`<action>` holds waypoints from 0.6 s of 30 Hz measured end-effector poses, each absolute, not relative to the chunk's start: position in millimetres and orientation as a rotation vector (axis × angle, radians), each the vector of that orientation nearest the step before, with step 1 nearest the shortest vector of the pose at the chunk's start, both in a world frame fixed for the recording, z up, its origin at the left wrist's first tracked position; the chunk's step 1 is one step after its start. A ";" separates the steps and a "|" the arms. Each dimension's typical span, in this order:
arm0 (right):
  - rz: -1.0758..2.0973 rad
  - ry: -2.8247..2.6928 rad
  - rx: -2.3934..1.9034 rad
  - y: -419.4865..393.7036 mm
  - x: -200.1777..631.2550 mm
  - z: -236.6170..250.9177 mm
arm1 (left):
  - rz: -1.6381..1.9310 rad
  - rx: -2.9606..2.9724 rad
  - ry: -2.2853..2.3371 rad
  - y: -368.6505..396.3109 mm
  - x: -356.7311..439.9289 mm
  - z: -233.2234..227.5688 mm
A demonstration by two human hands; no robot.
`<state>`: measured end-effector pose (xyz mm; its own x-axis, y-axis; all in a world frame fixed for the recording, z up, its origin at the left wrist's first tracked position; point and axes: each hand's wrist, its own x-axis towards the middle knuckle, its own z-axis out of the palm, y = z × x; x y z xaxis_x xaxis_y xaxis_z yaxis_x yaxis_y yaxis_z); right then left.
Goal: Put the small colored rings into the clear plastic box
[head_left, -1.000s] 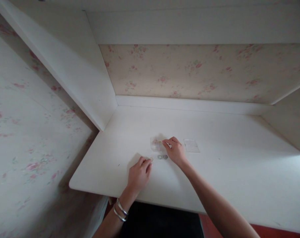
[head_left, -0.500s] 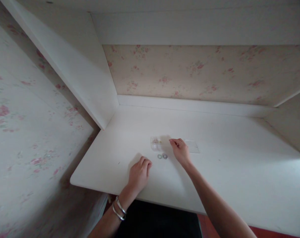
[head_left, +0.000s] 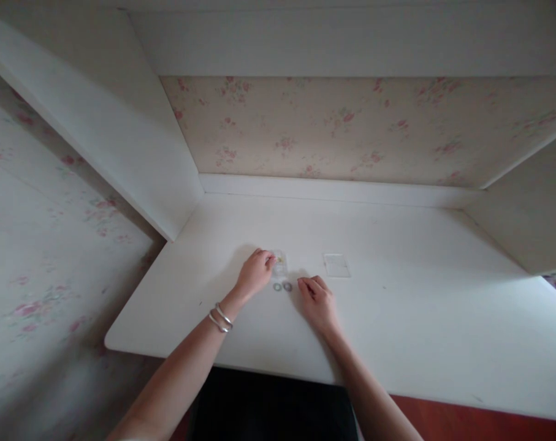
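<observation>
My left hand (head_left: 256,271) is at the left side of a small clear plastic box (head_left: 280,269), its thumb and fingers pinched together over the box's edge. Whether they hold the box or something small inside cannot be made out. Tiny yellowish pieces show in the box. Just in front of it lie two small rings side by side, a pale greenish one (head_left: 277,286) and a grey one (head_left: 287,286). My right hand (head_left: 318,300) rests right of the rings, with fingers curled and their tips together. Anything between those tips is too small to see.
A flat clear lid (head_left: 336,265) lies right of the box on the white desk (head_left: 420,331). An upright white side panel (head_left: 162,153) stands at the left, and a low ledge (head_left: 333,187) runs along the back wall.
My left hand has moved forward to the box. My right hand has drawn back from beside the box to near the rings. The view has shifted a little to the right.
</observation>
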<state>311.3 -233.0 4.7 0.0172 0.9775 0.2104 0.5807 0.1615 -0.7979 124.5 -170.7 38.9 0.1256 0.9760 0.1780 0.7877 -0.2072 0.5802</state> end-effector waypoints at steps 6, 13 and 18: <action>0.647 -1.675 -1.485 -229.0 317.4 5.5 | 0.585 2.053 1.775 -140.7 137.4 36.1; 0.663 -1.636 -1.460 -227.1 318.7 2.6 | 0.597 2.040 1.769 -148.5 130.3 44.0; 0.665 -1.638 -1.468 -226.9 318.2 0.0 | 0.796 2.021 1.697 -176.4 116.0 50.8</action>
<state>318.2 -226.9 0.0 0.0148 0.9743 0.2249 0.5418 0.1812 -0.8207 116.0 -176.4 50.8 0.1091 0.9782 0.1765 0.7612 -0.1964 0.6180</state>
